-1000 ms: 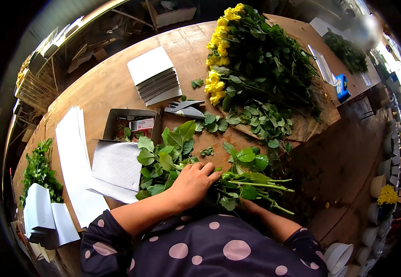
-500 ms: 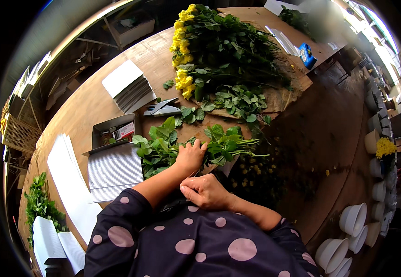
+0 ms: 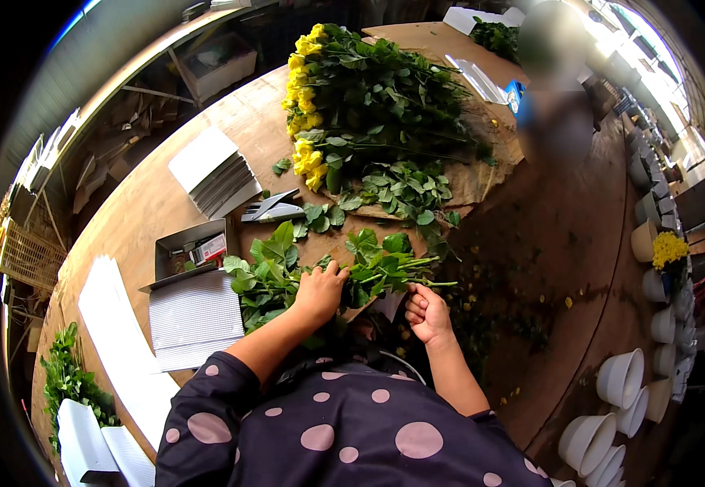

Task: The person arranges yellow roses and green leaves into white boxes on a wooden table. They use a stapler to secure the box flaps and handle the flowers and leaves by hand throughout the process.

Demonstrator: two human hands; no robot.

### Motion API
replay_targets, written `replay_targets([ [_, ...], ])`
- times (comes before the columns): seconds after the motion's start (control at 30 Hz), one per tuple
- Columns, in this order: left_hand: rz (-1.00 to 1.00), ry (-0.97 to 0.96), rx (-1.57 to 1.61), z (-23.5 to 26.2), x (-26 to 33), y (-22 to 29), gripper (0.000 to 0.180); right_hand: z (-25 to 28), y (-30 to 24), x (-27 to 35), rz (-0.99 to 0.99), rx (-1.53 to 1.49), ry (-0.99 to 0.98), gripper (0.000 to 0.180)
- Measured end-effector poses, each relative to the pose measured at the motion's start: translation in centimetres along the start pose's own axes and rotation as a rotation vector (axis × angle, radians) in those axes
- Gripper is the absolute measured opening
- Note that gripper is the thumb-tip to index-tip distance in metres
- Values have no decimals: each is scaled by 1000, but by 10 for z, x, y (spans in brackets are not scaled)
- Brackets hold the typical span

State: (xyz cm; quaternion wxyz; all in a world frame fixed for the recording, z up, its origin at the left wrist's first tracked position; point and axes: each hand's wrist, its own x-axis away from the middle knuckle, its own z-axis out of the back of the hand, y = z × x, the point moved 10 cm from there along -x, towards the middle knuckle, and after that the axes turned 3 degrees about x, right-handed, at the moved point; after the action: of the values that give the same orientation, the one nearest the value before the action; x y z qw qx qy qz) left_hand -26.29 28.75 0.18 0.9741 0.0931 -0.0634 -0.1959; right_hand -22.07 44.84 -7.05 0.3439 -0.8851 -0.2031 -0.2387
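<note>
A bunch of leafy green stems (image 3: 275, 272) lies crosswise in front of me, its cut ends pointing right; no blooms show on it. Across its middle rests my left hand (image 3: 320, 292), fingers curled over and gripping the stems. My right hand (image 3: 429, 315) is closed in a pinch just below the cut ends, at the bunch's right side. What its fingertips hold is too small to make out. Beyond the bunch is a grey stapler (image 3: 275, 209), with loose leaves beside it. A big pile of yellow roses (image 3: 308, 101) lies farther back, blooms to the left.
On the wooden table (image 3: 145, 191) are a stack of white cards (image 3: 216, 170), a metal box (image 3: 175, 253) with small items, corrugated sheets (image 3: 194, 321) and long white paper (image 3: 117, 316). White buckets (image 3: 620, 380) line the right. A blurred person (image 3: 559, 105) stands at the far right.
My right hand has moved right and forward, from beside my left wrist to the stem ends. My left hand stays on the bunch. A blurred person has come further into view at the back right.
</note>
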Motion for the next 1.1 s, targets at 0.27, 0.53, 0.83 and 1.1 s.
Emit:
replay_targets([
  [0.27,12,46,-50,-2,-1,-8,36,-31,-11,1,95,295,-26,15],
  [0.53,63,4,-28,-11,-15,-18,31,-82,47,33,342,1374,-322,19],
  [0.83,40,-16,-30,-23,-19,-23,29,-191,55,42,510,1420,-696,21],
  [1.1,74,-1,-7,-21,-11,-30,30,-60,24,12,12,639,-265,18],
])
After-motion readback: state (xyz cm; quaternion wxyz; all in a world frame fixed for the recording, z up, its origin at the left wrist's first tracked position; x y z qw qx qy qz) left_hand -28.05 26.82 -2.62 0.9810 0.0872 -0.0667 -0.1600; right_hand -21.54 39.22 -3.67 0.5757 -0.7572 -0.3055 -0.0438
